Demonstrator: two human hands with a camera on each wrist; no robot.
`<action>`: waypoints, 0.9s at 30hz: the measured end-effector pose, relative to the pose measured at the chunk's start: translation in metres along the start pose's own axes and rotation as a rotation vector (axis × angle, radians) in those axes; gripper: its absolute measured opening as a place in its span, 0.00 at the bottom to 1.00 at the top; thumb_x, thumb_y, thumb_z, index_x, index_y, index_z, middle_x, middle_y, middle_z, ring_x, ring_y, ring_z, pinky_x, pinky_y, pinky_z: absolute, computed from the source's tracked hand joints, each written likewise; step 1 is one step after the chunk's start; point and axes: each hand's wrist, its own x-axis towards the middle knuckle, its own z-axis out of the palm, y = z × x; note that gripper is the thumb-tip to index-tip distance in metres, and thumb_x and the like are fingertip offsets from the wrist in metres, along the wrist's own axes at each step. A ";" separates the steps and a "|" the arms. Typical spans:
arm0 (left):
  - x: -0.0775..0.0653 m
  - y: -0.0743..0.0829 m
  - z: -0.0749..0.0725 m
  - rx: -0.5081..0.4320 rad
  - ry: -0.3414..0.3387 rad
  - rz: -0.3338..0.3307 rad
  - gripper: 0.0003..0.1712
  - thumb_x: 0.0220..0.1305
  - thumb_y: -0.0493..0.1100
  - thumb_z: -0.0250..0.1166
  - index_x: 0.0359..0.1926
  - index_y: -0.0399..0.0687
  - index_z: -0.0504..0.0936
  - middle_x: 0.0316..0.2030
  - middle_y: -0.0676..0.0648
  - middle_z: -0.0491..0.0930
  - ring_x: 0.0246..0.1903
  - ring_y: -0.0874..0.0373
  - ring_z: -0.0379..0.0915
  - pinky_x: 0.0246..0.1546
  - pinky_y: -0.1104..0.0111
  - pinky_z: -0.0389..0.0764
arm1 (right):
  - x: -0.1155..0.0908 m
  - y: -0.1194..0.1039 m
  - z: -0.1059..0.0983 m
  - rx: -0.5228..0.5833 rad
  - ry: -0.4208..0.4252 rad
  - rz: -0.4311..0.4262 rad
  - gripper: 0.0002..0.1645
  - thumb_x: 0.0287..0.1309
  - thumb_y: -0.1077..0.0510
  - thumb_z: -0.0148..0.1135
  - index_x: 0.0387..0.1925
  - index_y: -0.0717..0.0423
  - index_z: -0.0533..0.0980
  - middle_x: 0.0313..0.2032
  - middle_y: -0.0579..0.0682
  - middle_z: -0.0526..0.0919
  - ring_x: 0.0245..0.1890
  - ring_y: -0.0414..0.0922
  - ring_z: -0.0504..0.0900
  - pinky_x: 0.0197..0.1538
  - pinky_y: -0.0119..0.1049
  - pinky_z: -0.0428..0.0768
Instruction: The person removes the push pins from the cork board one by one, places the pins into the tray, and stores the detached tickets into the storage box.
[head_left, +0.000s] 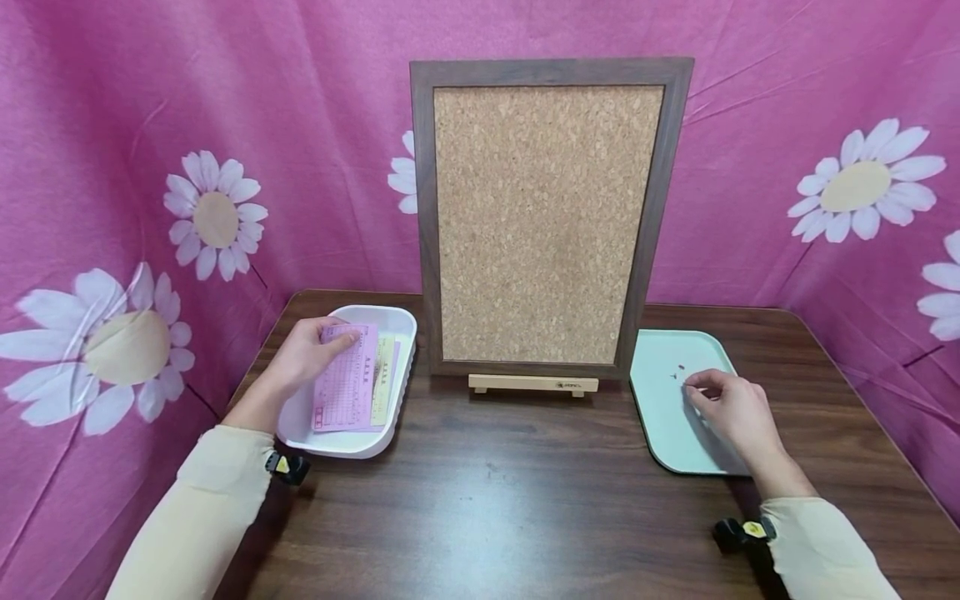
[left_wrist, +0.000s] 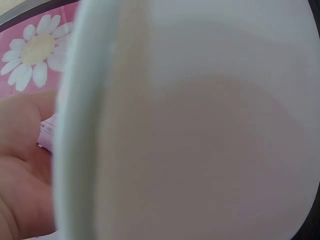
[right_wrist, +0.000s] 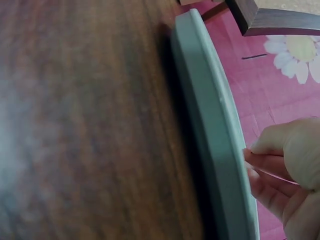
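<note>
My left hand reaches over a white plastic basin and pinches a pink printed form near its top, the thumb on the face. Under that form lies a pale yellow printed form. In the left wrist view the basin's blurred wall hides most of the hand. Over the pale green tray is my right hand, thumb and index fingertips brought together beside several tiny dark pieces. I cannot tell whether those fingertips hold a piece. The right wrist view shows the hand behind the tray's rim.
A cork board in a dark brown frame stands upright on a small wooden stand between basin and tray. The brown wooden table carries everything. Pink cloth with daisies hangs behind and at both sides.
</note>
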 end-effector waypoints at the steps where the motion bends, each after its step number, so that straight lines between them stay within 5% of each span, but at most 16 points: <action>1: 0.001 0.000 0.001 0.003 0.000 0.000 0.19 0.80 0.43 0.64 0.59 0.32 0.85 0.49 0.35 0.85 0.44 0.54 0.76 0.47 0.67 0.76 | 0.000 0.001 0.000 -0.005 0.000 -0.003 0.05 0.64 0.63 0.72 0.41 0.59 0.88 0.36 0.59 0.92 0.31 0.40 0.82 0.32 0.31 0.73; 5: 0.003 0.000 0.004 0.002 0.001 -0.005 0.17 0.80 0.42 0.63 0.57 0.32 0.86 0.52 0.34 0.85 0.51 0.48 0.73 0.53 0.63 0.72 | 0.000 0.002 0.001 -0.031 0.011 -0.018 0.05 0.63 0.64 0.71 0.40 0.59 0.88 0.36 0.59 0.92 0.32 0.47 0.86 0.35 0.38 0.76; 11: 0.005 -0.001 0.007 0.030 -0.002 0.001 0.16 0.79 0.41 0.64 0.55 0.32 0.86 0.44 0.39 0.83 0.44 0.52 0.71 0.43 0.66 0.72 | 0.001 0.002 0.005 -0.066 0.009 -0.026 0.05 0.62 0.65 0.69 0.39 0.61 0.88 0.33 0.59 0.91 0.29 0.51 0.84 0.35 0.46 0.74; 16: 0.005 0.000 0.005 0.037 0.008 0.030 0.17 0.78 0.39 0.64 0.58 0.31 0.85 0.50 0.33 0.85 0.48 0.47 0.81 0.45 0.69 0.77 | 0.000 0.001 0.006 -0.061 0.013 -0.027 0.05 0.62 0.65 0.69 0.39 0.61 0.88 0.33 0.59 0.92 0.29 0.50 0.84 0.35 0.45 0.75; 23: -0.003 0.000 -0.004 0.028 0.066 0.023 0.20 0.80 0.40 0.61 0.64 0.31 0.81 0.64 0.29 0.80 0.65 0.32 0.78 0.66 0.45 0.79 | -0.001 -0.001 -0.001 -0.022 -0.033 0.002 0.10 0.68 0.60 0.68 0.45 0.62 0.87 0.40 0.64 0.92 0.36 0.58 0.89 0.38 0.44 0.79; 27: -0.008 0.003 -0.009 0.018 0.115 0.027 0.20 0.81 0.42 0.60 0.64 0.32 0.81 0.64 0.30 0.81 0.65 0.34 0.79 0.65 0.48 0.78 | -0.002 -0.006 -0.004 0.008 0.006 0.001 0.13 0.72 0.56 0.66 0.48 0.61 0.87 0.41 0.63 0.92 0.34 0.42 0.86 0.38 0.34 0.77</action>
